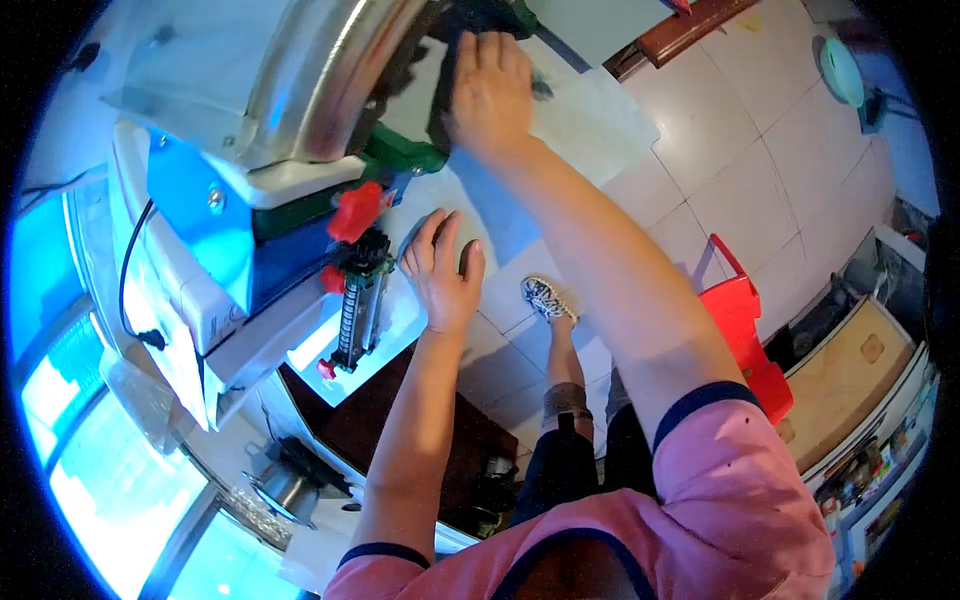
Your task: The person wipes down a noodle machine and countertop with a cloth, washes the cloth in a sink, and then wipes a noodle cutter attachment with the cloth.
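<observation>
Pink shirt (740, 470) seen nearest; left hand (447, 285) held half-open near toothed bar (349, 315) pointed toward wearer; hold of right hand (494, 95) cannot be told.

windows: blown out, blue-white glare at lower left (120, 490)
metal cylinder: bright specular streak (315, 80)
surface: soft arm shadow, blue cast (500, 205)
floor tiles: dimmer, mild sheen (720, 130)
right hand: slightly soft (492, 95)
frame edges: fisheye bend, black vignette
</observation>
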Demonstrator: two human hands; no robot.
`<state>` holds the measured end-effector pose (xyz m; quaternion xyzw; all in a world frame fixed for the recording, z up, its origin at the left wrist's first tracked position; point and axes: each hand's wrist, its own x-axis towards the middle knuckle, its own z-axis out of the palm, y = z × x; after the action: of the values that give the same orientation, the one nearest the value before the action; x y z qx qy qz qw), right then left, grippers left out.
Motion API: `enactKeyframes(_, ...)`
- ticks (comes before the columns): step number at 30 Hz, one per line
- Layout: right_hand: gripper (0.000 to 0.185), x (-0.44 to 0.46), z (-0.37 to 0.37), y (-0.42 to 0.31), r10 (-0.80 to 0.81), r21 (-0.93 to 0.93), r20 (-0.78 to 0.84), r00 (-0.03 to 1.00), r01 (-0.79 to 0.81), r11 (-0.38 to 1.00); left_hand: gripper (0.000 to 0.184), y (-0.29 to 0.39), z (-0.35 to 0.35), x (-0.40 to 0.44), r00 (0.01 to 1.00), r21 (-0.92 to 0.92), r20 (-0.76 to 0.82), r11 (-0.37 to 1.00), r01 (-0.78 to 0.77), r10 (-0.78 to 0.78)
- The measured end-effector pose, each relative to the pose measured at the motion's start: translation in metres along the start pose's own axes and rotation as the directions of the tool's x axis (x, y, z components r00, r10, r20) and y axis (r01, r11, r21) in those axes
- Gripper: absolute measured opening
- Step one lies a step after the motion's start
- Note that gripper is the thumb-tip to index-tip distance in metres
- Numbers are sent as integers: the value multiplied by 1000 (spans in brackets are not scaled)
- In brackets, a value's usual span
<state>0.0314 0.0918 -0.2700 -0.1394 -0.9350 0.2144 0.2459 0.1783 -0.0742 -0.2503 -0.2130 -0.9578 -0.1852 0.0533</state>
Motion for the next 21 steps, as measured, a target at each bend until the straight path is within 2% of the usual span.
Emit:
enactKeyframes(2, 58, 14, -4, -9, 48, 130, 30, 998, -51, 990, 42, -2, 2, 1, 1000, 0, -4, 1000, -27, 27)
enactKeyframes(3, 58, 16, -4, -6, 66, 130, 28, 997, -69, 989, 42, -1, 1, 2, 1000, -6, 0, 1000, -20, 20)
enactKeyframes(4, 59, 19, -3, -2, -108, 211, 172, 979, 71, 975, 42, 0, 0, 2, 1000, -11, 1, 1000, -9, 9)
enactKeyframes(5, 59, 21, -4, 2, -289, 308, 292, 912, 196, 931, 42, -1, 1, 1, 1000, -9, 9, 1000, -19, 19)
enactKeyframes(6, 59, 17, -8, 4, -278, 302, 289, 916, 189, 934, 42, -2, 4, 1, 1000, -10, -5, 1000, -23, 23)
enactKeyframes(8, 55, 0, -17, 1, -291, 501, 105, 951, 202, 842, 42, -1, 3, -1, 999, -8, -8, 999, -31, 31)
enactKeyframes(9, 39, 0, -23, 0, -225, 468, -122, 967, 256, 846, 41, 1, 2, 0, 999, -1, -7, 999, -39, 39)
enactKeyframes(10, 39, 5, -18, -1, -225, 472, -128, 966, 259, 843, 41, 2, 2, 2, 999, 8, -10, 999, -45, 45)
enactKeyframes(12, 32, 18, 0, -6, -57, 89, -55, 997, 61, 994, 42, 0, 3, 1, 999, 13, -25, 999, -34, 35)
enactKeyframes(13, 48, 26, 12, -6, -83, 175, 74, 994, 69, 982, 43, -1, 5, 1, 999, 5, -40, 1000, -29, 29)
enactKeyframes(14, 48, 33, 23, -8, -85, 187, 75, 994, 70, 980, 43, -2, 6, 1, 999, 17, -39, 1000, -24, 25)
enactKeyframes(15, 41, 43, 27, -13, -192, 189, 246, 950, 147, 971, 43, -3, 6, 3, 999, 12, -30, 1000, -28, 29)
enactKeyframes(17, 30, 55, 32, -22, -379, 231, 560, 737, 301, 925, 44, 1, 0, 3, 1000, 11, 7, 1000, -7, 7)
enactKeyframes(18, 30, 59, 45, -25, -388, 233, 557, 734, 311, 921, 44, 1, 1, 4, 1000, 12, -2, 1000, -2, 2)
enactKeyframes(20, 31, 56, 70, -30, -401, 475, 438, 805, 172, 863, 44, 2, 0, 3, 1000, 24, 23, 1000, 19, -19)
enactKeyframes(21, 31, 63, 39, -27, -402, 428, 656, 638, 125, 895, 44, 3, -1, 2, 1000, 22, 17, 999, 25, -26)
